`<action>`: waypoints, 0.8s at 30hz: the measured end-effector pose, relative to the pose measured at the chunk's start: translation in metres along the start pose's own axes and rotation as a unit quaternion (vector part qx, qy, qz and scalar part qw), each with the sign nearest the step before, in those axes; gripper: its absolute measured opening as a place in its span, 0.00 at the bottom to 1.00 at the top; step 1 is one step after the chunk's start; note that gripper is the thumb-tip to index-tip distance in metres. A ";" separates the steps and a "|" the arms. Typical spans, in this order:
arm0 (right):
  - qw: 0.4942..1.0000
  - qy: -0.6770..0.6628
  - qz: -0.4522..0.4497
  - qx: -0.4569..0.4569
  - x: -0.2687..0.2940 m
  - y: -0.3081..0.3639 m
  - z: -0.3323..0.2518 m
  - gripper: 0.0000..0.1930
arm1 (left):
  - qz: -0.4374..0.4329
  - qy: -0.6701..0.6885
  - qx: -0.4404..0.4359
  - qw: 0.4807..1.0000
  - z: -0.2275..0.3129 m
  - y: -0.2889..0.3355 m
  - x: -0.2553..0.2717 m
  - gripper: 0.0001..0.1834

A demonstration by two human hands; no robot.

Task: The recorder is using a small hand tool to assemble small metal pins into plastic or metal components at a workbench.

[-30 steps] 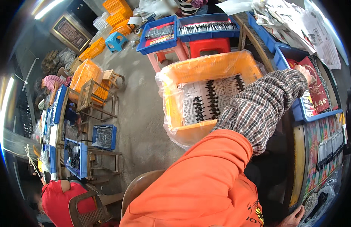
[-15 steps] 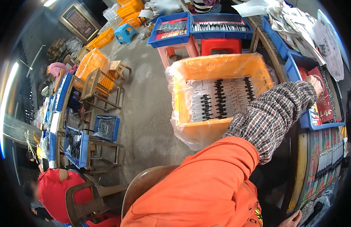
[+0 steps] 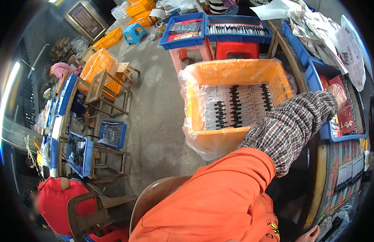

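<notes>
My left arm, in a checked sleeve under an orange one, stretches to the right. My left hand (image 3: 337,94) reaches into a blue tray (image 3: 326,130) over a red printed card (image 3: 346,117). The fingers are too small and foreshortened to show whether they grip the card. At the lower edge, partly cut off, my right hand (image 3: 310,234) is beside the corner of a board (image 3: 334,161) bearing a row of pens (image 3: 350,173). Its fingers are mostly hidden. Left of my sleeve stands an orange crate (image 3: 219,139), lined with clear plastic and holding rows of pens with black parts (image 3: 235,107).
Two blue trays of pens (image 3: 237,29) rest on pink and red stools (image 3: 235,49) beyond the crate. White sheets and plastic (image 3: 316,32) heap at the far right. Wooden stools (image 3: 100,92), a worktable and a person in red (image 3: 66,205) are at left.
The view has shifted slightly. My left hand has moved a little nearer over the red card in the tray. My right hand has hardly moved.
</notes>
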State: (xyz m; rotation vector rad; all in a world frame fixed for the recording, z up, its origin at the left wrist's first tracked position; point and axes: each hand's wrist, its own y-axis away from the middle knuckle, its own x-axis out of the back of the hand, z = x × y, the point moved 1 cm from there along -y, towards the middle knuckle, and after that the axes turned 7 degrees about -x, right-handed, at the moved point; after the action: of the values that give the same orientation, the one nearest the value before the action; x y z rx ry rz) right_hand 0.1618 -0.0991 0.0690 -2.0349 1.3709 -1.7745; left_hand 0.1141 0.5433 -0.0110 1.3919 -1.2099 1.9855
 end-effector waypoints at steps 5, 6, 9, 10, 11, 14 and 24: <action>0.996 -0.048 0.004 0.072 -0.020 -0.010 -0.008 0.10 | -0.039 0.010 -0.076 0.996 -0.092 0.024 0.040 0.08; 1.000 0.019 -0.004 0.009 -0.012 0.003 0.005 0.10 | -0.069 0.067 -0.141 0.985 0.037 -0.003 -0.023 0.08; 0.988 0.119 -0.013 -0.098 -0.011 0.047 0.075 0.10 | -0.045 0.008 0.004 0.999 0.165 0.039 0.015 0.09; 0.998 0.001 -0.035 -0.052 -0.046 0.004 0.080 0.09 | 0.007 -0.035 0.049 0.998 0.054 0.063 0.074 0.11; 0.994 -0.070 -0.053 -0.058 -0.071 -0.021 0.144 0.09 | 0.041 -0.046 0.030 0.998 0.017 0.064 0.108 0.12; 0.983 0.026 -0.056 -0.176 0.002 0.035 0.073 0.13 | 0.056 0.042 0.009 0.997 0.165 0.109 0.140 0.16; 0.989 -0.089 -0.005 -0.117 0.015 0.031 -0.008 0.04 | 0.207 -0.096 -0.093 0.969 0.100 0.164 0.195 0.09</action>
State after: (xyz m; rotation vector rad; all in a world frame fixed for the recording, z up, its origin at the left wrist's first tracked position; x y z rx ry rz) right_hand 0.1368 -0.1233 0.0634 -2.2538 1.5802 -1.4521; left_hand -0.0336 0.3472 0.1096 1.3440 -1.8531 1.9591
